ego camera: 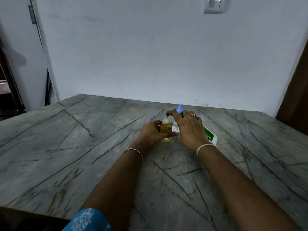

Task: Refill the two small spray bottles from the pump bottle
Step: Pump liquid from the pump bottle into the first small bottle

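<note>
Left hand [150,132] fingers grasp the yellow spray bottle [166,128] on the counter [80,147]; right hand [190,129] reaches its top. I cannot tell that hand's grip.

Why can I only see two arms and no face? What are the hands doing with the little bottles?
The camera sits on the person's head and looks down, so you see what they see: their own two arms over a grey stone-patterned table. There is no machine, only hands. The left hand holds a small bottle of yellow liquid upright on the table. The right hand reaches over it, and its fingertips seem to pinch the bottle's top. Behind that hand a green and white bottle, probably the pump bottle, seems to lie on its side, and the blue top of a second small bottle pokes up.
</note>
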